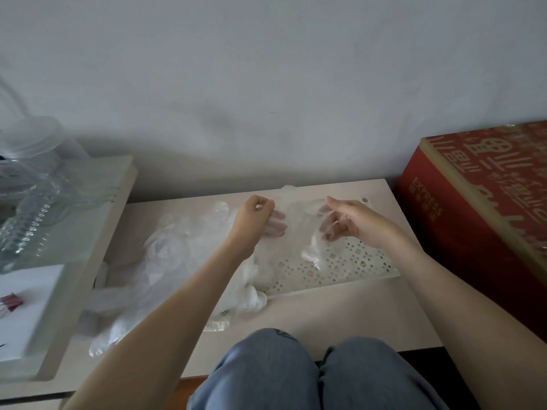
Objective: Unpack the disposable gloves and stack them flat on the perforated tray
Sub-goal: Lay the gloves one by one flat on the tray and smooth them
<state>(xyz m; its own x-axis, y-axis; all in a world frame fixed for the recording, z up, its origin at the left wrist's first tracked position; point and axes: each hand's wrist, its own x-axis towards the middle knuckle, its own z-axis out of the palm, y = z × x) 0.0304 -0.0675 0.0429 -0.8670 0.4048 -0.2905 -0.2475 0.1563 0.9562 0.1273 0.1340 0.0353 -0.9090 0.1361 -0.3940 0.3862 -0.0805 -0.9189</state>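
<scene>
A thin clear disposable glove (pixel 299 229) hangs stretched between my two hands over the white perforated tray (pixel 349 266). My left hand (pixel 257 216) pinches its left edge, fingers showing through the film. My right hand (pixel 349 218) pinches the right edge, fingers curled under the plastic. A loose heap of crumpled clear gloves (pixel 180 250) lies on the table left of the tray, spilling toward the front edge. A small clear packet with a green mark (pixel 219 319) lies near the table's front.
The low beige table (pixel 340 318) stands against a grey wall. A red printed carton (pixel 479 211) stands at the right. A raised shelf with clear glassware (pixel 32 202) sits at the left. My knees in blue jeans (pixel 296 371) are below the front edge.
</scene>
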